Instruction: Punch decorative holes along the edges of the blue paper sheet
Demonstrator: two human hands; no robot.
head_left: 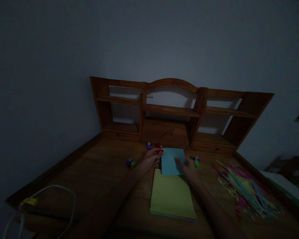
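Blue in colour: noted one paper sheet [168, 162], overlapping the far edge of the yellow stack [171, 196]. Found right hand [190, 169] with thumb across the sheet and fingers at its right edge, left hand [150, 159] half curled by the left edge, fingertips at a small red figure [161, 151]; unable to confirm a pinch by either. Judged light, limp, easily creased; best taken flat-fingered by opposite edges
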